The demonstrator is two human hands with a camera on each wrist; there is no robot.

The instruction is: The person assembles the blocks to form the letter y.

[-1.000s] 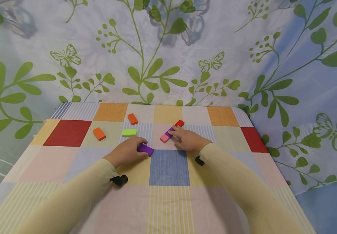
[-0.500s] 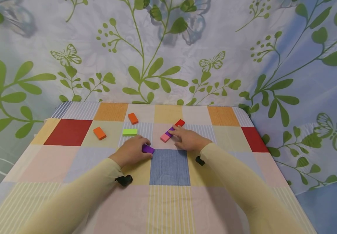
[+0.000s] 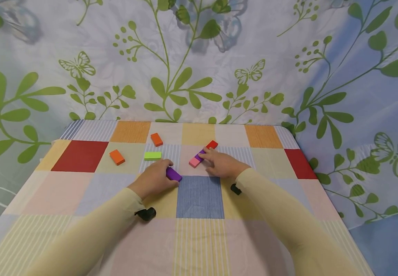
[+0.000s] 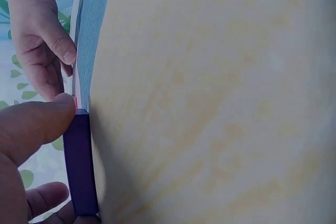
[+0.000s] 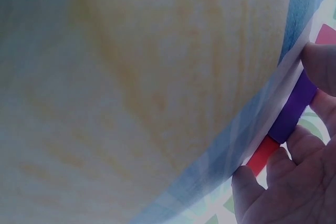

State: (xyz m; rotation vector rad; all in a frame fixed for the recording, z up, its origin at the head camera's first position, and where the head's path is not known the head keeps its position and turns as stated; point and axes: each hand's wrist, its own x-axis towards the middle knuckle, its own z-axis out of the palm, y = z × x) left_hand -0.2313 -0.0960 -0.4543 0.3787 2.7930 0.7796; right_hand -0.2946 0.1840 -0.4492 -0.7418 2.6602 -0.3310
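My left hand [image 3: 155, 177] holds a purple block [image 3: 173, 174] between thumb and fingers, just left of the blue cloth square. In the left wrist view the purple block [image 4: 81, 163] shows its long side, with the thumb at its upper end. My right hand [image 3: 224, 163] is at a slanting row of blocks, with thumb and fingers on either side of the middle one, a second purple block [image 5: 294, 106]. A pink block [image 3: 194, 163] forms the row's near end and a red block [image 3: 212, 144] its far end. The right fingers partly hide the middle block in the head view.
A lime green block [image 3: 153, 156] lies beyond the left hand. Two orange blocks, one farther back [image 3: 156, 139] and one farther left [image 3: 117, 157], lie on the patchwork tablecloth [image 3: 199, 245]. A leaf-patterned curtain [image 3: 192, 57] hangs behind the table.
My left hand has shifted slightly right with the purple block, whose angle in the fingers has changed a little. The right hand and the row have stayed in place.
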